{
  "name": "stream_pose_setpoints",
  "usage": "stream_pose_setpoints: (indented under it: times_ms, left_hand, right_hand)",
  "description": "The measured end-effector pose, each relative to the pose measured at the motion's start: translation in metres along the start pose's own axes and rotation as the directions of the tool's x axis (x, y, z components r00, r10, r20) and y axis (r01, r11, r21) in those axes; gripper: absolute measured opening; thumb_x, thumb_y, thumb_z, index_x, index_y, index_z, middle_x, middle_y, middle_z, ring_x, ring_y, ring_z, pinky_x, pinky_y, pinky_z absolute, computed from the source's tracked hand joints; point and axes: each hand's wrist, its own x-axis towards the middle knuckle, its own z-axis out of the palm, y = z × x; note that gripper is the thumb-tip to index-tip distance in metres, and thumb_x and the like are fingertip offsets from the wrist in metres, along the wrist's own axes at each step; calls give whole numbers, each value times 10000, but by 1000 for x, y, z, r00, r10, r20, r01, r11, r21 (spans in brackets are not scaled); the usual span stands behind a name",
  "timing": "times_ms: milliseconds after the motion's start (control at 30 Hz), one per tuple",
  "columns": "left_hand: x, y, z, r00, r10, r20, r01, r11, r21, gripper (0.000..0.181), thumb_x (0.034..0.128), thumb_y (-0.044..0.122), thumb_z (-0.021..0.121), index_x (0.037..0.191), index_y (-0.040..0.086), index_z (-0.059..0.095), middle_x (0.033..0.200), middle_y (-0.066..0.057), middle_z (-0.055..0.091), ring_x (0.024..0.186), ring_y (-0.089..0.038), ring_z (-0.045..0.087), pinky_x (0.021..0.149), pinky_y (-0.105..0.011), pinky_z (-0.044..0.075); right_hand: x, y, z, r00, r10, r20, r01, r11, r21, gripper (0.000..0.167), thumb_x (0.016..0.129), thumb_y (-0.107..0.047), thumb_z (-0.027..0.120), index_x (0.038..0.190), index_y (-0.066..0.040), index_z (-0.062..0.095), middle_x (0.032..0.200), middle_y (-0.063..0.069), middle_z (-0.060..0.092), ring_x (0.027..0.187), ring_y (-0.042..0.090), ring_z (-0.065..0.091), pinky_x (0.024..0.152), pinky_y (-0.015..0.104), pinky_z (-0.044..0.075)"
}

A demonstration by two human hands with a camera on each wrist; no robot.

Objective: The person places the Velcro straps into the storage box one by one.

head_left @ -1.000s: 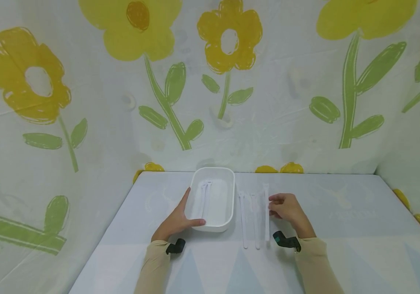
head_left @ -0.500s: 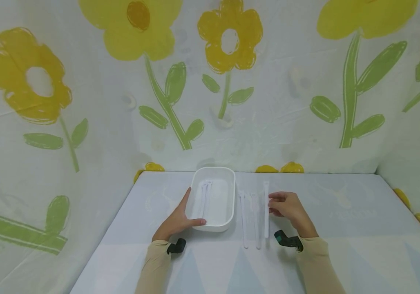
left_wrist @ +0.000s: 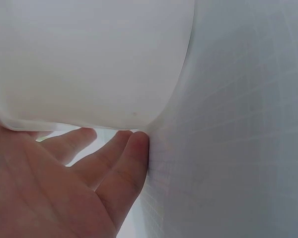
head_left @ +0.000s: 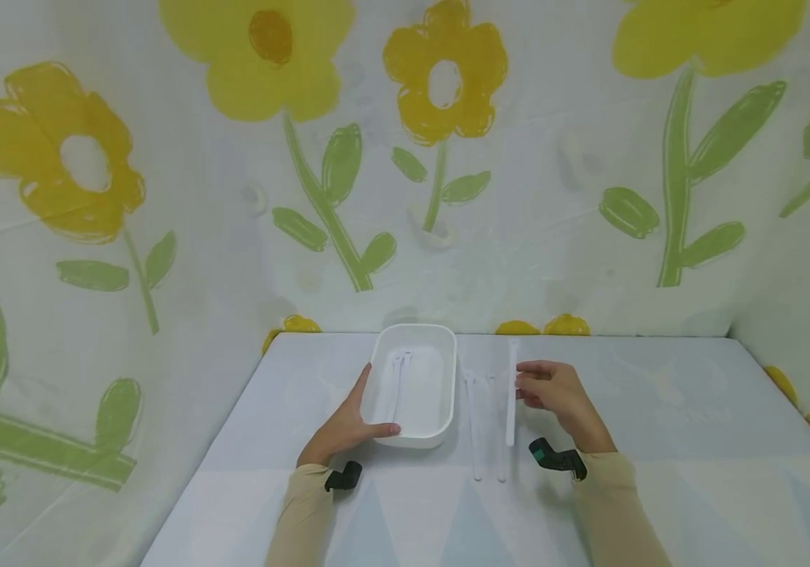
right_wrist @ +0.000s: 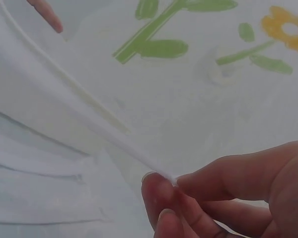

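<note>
A white rectangular container (head_left: 408, 441) stands on the table. The left hand (head_left: 343, 428) holds its near left corner, thumb over the front rim; in the left wrist view the hand's fingers (left_wrist: 114, 173) rest against the outer wall. Slender white items (head_left: 400, 386) lie inside the container. Between thumb and fingers, the right hand (head_left: 561, 398) pinches a long white strip-like item (head_left: 511, 405), upright in the head view. That pinch on the strip's edge (right_wrist: 139, 156) shows close up in the right wrist view.
Two more slender white items, one nearer the container (head_left: 473, 433) and one beside it (head_left: 500, 457), lie on the pale table (head_left: 696, 409). A flower-printed cloth (head_left: 518, 236) hangs behind the table and at its sides.
The right hand has moved slightly away from the person with the pinched white item, which has lifted and shifted a little leftward. The left hand and the container stay in place.
</note>
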Motion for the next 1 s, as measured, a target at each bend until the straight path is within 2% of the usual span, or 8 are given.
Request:
stream_pose_setpoints:
  times_ms: [133, 333, 533, 733, 1000]
  left_hand:
    - [-2, 0, -1, 1000, -3, 0, 3, 1000, -1, 1355, 712, 486, 929, 1680, 268, 6, 1761, -62, 107, 1519, -336, 330, 1227, -638, 293]
    - [0, 0, 0, 1000, -19, -3, 19, 1000, 5, 1349, 718, 500, 922, 1676, 303, -6, 1764, -42, 92, 1555, -340, 286, 1238, -646, 268]
    - [0, -2, 0, 1000, -24, -3, 24, 1000, -10, 1350, 714, 500, 924, 1676, 311, -5, 1764, -37, 94, 1543, -333, 300, 1242, -643, 260]
    - [-1, -4, 1, 1000, -19, -4, 19, 1000, -24, 1352, 709, 494, 930, 1675, 316, 1, 1757, -41, 126, 1507, -322, 340, 1228, -639, 286]
    - [0, -3, 1, 1000, -20, -6, 20, 1000, -14, 1353, 711, 513, 922, 1677, 304, -3, 1760, -45, 113, 1526, -332, 324, 1230, -650, 279]
  right_hand:
    - [2, -8, 0, 1000, -24, 12, 24, 999, 24, 466, 1023, -231, 640, 1422, -3, 564, 1284, 210, 690, 923, 152, 724, 892, 308, 620]
    - [4, -21, 1, 998, -55, 30, 52, 996, 75, 479, 1023, -222, 646, 1430, 14, 555, 1286, 206, 692, 905, 129, 726, 838, 249, 614]
    - [7, -30, 6, 997, -62, 45, 58, 994, 98, 474, 1022, -244, 659, 1426, -14, 569, 1268, 168, 698, 926, 139, 724, 863, 246, 613]
    - [7, -38, 12, 992, -108, 59, 100, 987, 128, 488, 1026, -230, 648, 1446, -1, 552, 1321, 218, 668, 945, 138, 733, 858, 232, 609]
    - [9, -46, 18, 989, -130, 73, 117, 981, 157, 481, 1029, -226, 648, 1447, -6, 556, 1320, 209, 669, 936, 124, 729, 870, 231, 608]
